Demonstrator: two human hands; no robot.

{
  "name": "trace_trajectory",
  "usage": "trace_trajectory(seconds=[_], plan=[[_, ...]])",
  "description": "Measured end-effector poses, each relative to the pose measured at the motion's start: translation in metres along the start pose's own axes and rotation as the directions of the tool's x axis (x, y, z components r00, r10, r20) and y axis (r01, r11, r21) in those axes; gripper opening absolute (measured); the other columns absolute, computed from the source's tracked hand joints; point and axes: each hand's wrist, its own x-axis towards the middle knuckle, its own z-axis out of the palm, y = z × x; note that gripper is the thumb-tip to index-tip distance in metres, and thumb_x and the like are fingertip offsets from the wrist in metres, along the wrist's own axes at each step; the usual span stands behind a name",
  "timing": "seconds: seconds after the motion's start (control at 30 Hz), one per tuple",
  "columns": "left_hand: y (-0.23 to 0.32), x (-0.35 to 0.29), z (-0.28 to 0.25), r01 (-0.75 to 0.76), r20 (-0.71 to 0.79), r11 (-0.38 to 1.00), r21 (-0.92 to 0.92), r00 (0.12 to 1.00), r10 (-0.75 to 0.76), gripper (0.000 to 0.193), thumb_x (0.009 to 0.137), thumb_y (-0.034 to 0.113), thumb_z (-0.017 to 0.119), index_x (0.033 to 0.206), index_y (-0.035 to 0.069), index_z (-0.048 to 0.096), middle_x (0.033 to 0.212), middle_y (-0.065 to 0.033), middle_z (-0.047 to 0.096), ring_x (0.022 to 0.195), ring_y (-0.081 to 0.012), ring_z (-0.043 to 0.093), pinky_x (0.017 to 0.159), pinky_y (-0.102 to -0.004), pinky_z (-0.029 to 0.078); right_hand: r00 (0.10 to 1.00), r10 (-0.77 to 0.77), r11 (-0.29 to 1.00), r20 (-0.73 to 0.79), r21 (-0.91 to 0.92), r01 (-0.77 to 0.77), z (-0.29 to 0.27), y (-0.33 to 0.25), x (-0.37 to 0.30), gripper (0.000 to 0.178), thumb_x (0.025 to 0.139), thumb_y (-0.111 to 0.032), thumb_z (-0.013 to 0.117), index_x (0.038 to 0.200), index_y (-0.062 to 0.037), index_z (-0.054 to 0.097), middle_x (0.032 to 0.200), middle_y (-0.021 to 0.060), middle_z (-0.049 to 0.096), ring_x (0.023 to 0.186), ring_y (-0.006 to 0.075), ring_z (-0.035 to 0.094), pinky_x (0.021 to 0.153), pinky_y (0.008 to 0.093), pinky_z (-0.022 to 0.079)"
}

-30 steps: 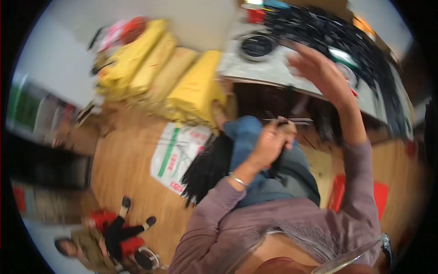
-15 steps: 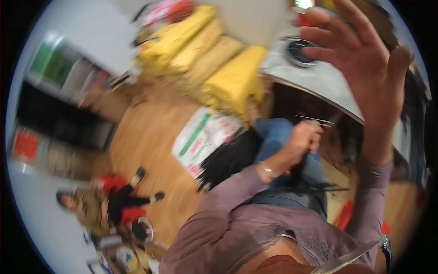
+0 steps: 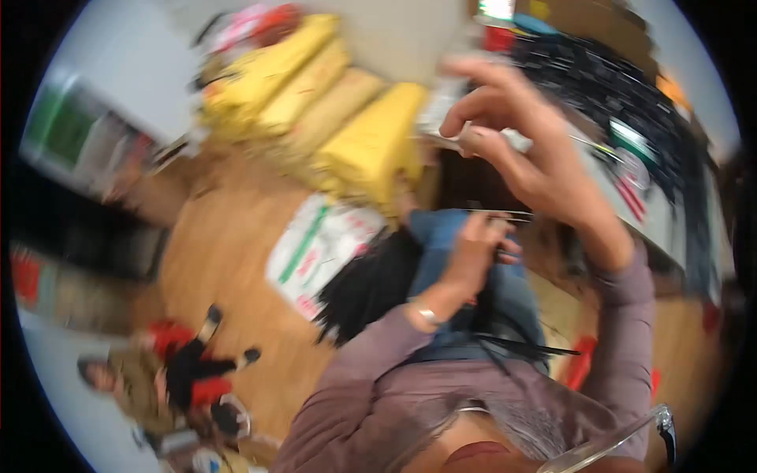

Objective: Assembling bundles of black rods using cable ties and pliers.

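Right hand (image 3: 544,150) unclenched, near table edge (image 3: 661,229), left hand (image 3: 471,254) grasping thin rod (image 3: 517,215) above knees (image 3: 432,244)

Yellow sacks (image 3: 331,110), upper left; white bag (image 3: 335,236) with a green stripe and reddish print, left of centre; black strips (image 3: 371,276) beside it; pale rod (image 3: 516,215), centre; blue jeans (image 3: 438,236); silver bracelet (image 3: 426,315); mauve top (image 3: 363,402) with grey lace (image 3: 441,427), bottom; black pile (image 3: 583,79), upper right; pale grey desk (image 3: 659,225); red stool (image 3: 211,390), lower left; tan floor (image 3: 229,236)

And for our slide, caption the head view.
Right hand raised, left hand holding thin rods over blue jeans, black strips overlapping a white sheet.
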Motion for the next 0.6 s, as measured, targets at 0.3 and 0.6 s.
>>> trace_trajectory(seconds=[0.3, 0.6], plan=[[-0.008, -0.008, 0.01, -0.011, 0.097, 0.991, -0.13, 0.995, 0.024, 0.023, 0.096, 0.019, 0.053, 0.115, 0.005, 0.05, 0.085, -0.0059, 0.058, 0.069, -0.0136, 0.061, 0.063, -0.0327, 0.059, 0.714, 0.699, 0.712, -0.042, 0.133, -0.69, -0.012, 0.085, -0.17, 0.033, 0.09, -0.029, 0.062, 0.103, 0.0003, 0.056, 0.084, 0.0022, 0.058, 0.072, 0.01, 0.054, 0.063, 0.0258, 0.046], [-0.006, -0.024, 0.019, -0.031, 0.098, 0.994, -0.109, 0.994, 0.041, 0.024, 0.098, 0.02, 0.05, 0.116, 0.004, 0.05, 0.087, -0.0056, 0.06, 0.075, -0.012, 0.062, 0.068, -0.0309, 0.058, 0.677, 0.691, 0.652, -0.252, 0.622, -0.434, 0.04, 0.096, -0.182, 0.02, 0.094, -0.022, 0.058, 0.083, -0.0053, 0.056, 0.069, -0.0022, 0.054, 0.06, 0.0049, 0.048, 0.053, 0.0206, 0.04]])
